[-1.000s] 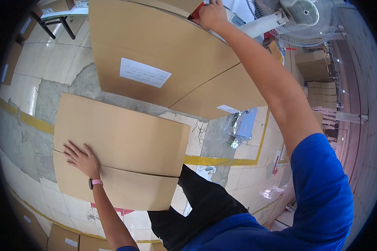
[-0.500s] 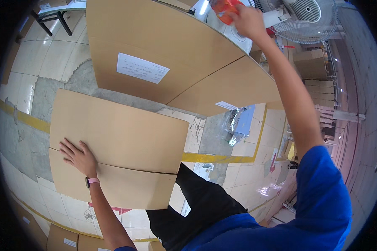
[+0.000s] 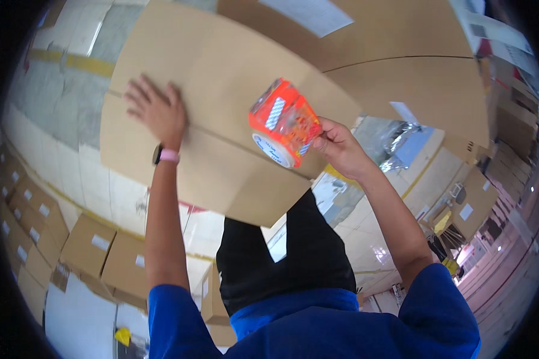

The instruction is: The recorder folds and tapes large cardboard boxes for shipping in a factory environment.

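Orange tape dispenser [image 3: 286, 119], tilted over a cardboard box [image 3: 218, 107], its right edge pinched between the thumb and fingers of the person's right hand [image 3: 344, 149]. The left hand [image 3: 161, 119] rests palm-down on the box, fingers spread, gripping nothing. From where I stand, that edge-only pinch could let the dispenser twist and drop; uneven pressing might skew the box

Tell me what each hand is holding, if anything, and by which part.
The right hand holds an orange-red item by its right edge, between thumb and fingers. The left hand holds nothing; it lies spread on the cardboard box.
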### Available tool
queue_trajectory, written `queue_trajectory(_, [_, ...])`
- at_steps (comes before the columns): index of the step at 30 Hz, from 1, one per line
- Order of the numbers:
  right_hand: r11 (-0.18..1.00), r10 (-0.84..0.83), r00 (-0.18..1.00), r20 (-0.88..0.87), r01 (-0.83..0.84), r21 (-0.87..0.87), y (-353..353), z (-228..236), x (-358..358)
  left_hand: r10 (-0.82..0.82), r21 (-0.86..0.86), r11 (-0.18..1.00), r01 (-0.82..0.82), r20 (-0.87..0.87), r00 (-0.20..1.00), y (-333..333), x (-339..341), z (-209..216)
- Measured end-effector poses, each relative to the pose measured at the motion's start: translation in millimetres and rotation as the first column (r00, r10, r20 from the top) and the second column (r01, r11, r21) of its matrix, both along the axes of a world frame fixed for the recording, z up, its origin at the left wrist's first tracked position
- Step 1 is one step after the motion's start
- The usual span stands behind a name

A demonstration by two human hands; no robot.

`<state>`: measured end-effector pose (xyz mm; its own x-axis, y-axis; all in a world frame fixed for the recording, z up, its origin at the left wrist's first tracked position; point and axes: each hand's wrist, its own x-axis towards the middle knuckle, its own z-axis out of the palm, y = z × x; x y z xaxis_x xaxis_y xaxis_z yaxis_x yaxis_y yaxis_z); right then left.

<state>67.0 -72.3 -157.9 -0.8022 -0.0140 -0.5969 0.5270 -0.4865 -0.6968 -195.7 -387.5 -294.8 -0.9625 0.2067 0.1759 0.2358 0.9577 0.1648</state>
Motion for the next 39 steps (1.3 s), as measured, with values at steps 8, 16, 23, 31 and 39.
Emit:
queue_trajectory(8, [0.828,0.380,0.924,0.041,-0.359,0.431,-88.4,-45.9,12.9,-0.068,0.153,0.986,0.060,0.051,0.996,-22.0,12.2,8.7])
queue_trajectory(16, [0.702,0.452,0.891,0.050,-0.390,0.596,-91.2,-44.7,25.8,-0.401,0.498,0.855,-0.143,0.810,0.427,-37.1,92.2,113.4])
queue_trajectory(23, [0.710,0.459,0.882,0.106,-0.436,0.553,-94.2,-41.2,22.7,-0.516,0.468,0.777,-0.421,0.857,0.002,-32.8,101.8,127.9])
queue_trajectory(31, [0.732,0.495,0.858,0.140,-0.498,0.464,-90.3,-31.9,13.7,-0.554,0.438,0.677,-0.591,0.832,-0.018,-38.9,108.2,107.3])
queue_trajectory(39, [0.667,0.603,0.782,0.155,-0.601,0.440,-86.5,-10.0,3.9,-0.510,0.392,0.697,-0.600,0.859,-0.031,-35.3,92.7,91.4])
